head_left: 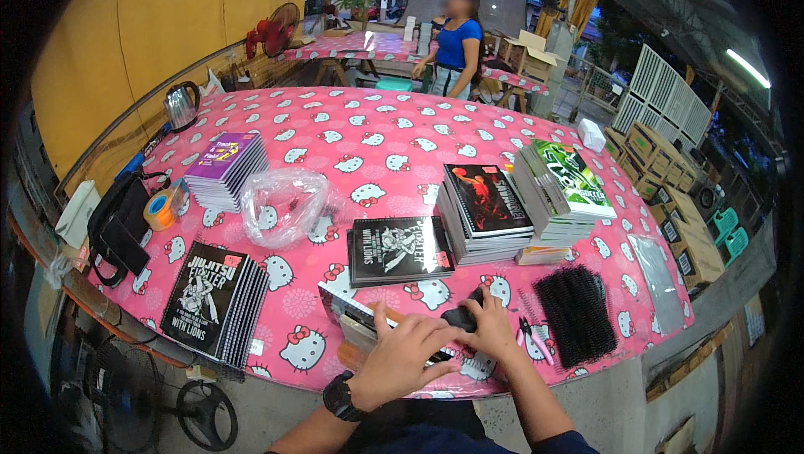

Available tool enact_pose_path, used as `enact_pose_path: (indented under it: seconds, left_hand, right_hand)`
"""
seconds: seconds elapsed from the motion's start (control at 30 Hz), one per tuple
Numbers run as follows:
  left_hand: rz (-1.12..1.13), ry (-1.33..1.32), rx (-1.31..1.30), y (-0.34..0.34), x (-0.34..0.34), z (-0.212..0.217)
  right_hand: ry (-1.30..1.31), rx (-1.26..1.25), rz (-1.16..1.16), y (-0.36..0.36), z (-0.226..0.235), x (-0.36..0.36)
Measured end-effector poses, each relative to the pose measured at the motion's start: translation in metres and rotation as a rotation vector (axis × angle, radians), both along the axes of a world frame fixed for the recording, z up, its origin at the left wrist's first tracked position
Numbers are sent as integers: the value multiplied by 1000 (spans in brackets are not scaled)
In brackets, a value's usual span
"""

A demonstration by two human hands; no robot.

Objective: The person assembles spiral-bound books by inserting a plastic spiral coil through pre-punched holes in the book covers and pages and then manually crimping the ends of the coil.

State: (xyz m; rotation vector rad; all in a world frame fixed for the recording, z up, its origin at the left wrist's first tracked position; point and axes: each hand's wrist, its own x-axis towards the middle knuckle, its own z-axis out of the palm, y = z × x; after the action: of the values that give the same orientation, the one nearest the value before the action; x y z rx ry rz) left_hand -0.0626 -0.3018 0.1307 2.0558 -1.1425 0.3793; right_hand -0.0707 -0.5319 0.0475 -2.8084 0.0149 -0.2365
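Note:
My left hand (406, 349), with a black watch (342, 395) on its wrist, lies with fingers stretched over a tilted book (352, 317) at the near table edge. Under that book a brown wooden piece (360, 352) shows in part. My right hand (490, 330) curls its fingers around a small black object (459, 317) whose kind I cannot make out. Both hands nearly meet, fingertips close together. Just right of my right hand lie pink-handled pliers (534, 342), beside a bunch of black spiral binding coils (576, 316). Beyond the hands rests a short stack of black notebooks (398, 250).
Stacks of jiu-jitsu notebooks (213, 303), purple books (222, 171), basketball books (486, 211) and green soccer books (565, 190) stand on the pink tablecloth (368, 140). Plastic wrap (285, 207), orange tape (159, 211) and a black bag (121, 232) lie left. A person (459, 43) stands beyond.

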Motion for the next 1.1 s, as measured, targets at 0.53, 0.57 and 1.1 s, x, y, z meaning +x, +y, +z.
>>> enact_pose_path:
  seconds: [0.53, 0.57, 1.1]
  left_hand:
    - [41, 109, 58, 34, 17, -9]
    - [45, 111, 41, 34, 17, -10]
    - [111, 118, 1, 48, 26, -5]
  right_hand:
    - [232, 1050, 516, 28, 82, -46]
    - [225, 890, 372, 26, 77, -40]
    - [272, 1100, 448, 36, 98, -13]
